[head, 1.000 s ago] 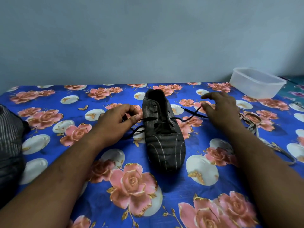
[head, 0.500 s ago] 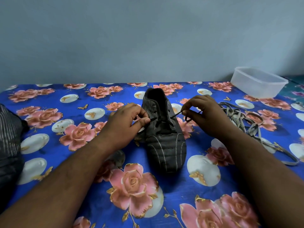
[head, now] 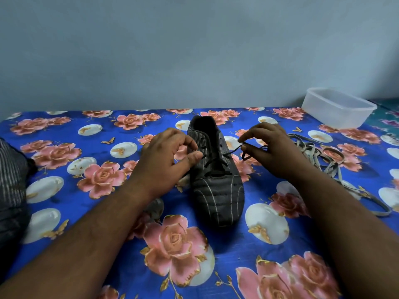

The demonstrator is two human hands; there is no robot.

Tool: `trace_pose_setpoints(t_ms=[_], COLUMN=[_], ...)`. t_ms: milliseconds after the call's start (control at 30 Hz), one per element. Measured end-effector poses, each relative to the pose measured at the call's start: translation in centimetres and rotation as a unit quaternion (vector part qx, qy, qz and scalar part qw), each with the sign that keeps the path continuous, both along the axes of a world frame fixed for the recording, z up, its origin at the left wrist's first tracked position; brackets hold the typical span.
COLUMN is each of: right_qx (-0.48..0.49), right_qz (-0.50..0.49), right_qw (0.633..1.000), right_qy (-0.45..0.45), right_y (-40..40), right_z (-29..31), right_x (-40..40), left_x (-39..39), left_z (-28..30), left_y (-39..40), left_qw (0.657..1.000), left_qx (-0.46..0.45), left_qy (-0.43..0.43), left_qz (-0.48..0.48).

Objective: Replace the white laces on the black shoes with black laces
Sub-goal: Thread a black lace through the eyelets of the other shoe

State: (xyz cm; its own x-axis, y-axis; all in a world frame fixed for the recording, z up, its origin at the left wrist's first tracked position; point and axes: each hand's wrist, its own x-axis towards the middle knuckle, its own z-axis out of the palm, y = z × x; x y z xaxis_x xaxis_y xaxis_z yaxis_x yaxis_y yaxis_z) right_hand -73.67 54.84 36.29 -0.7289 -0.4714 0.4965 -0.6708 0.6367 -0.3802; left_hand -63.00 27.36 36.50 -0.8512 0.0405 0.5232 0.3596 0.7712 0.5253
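A black shoe (head: 218,190) with thin pale stripes lies in the middle of the floral cloth, toe toward me. A black lace (head: 232,151) runs through its lower eyelets. My left hand (head: 166,160) pinches one end of that lace against the shoe's left side. My right hand (head: 272,152) pinches the other end just right of the shoe, a small loop hanging below the fingers. The removed white laces (head: 330,167) lie in a loose tangle to the right of my right hand.
A clear plastic container (head: 339,108) stands at the back right by the wall. A dark striped object (head: 10,180), possibly the other shoe, sits at the left edge. The blue floral cloth (head: 97,212) covers the surface up to the wall.
My right hand came back in from the far right toward the shoe, gathering the black lace end. My left hand shifted slightly right against the shoe's side.
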Motion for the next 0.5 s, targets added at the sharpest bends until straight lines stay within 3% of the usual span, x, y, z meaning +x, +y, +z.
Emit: trace_pose_setpoints(t_ms=[267,400,500], right_qx=[0.003,-0.002,-0.003], right_qz=[0.114,0.115,0.109], right_qw=[0.993,0.993,0.994], right_qy=[-0.008,0.008,0.013], right_y=[-1.5,-1.8,-1.7], right_z=[0.5,0.3,0.2], right_x=[1.4,1.2,1.1], left_x=[0.5,0.6,0.4], left_z=[0.0,0.1,-0.1], left_y=[2.6,3.0,3.0], left_qw=[0.998,0.991,0.996], left_qx=[-0.037,-0.102,-0.065], left_qy=[0.02,0.042,-0.003], left_qz=[0.037,0.072,0.067])
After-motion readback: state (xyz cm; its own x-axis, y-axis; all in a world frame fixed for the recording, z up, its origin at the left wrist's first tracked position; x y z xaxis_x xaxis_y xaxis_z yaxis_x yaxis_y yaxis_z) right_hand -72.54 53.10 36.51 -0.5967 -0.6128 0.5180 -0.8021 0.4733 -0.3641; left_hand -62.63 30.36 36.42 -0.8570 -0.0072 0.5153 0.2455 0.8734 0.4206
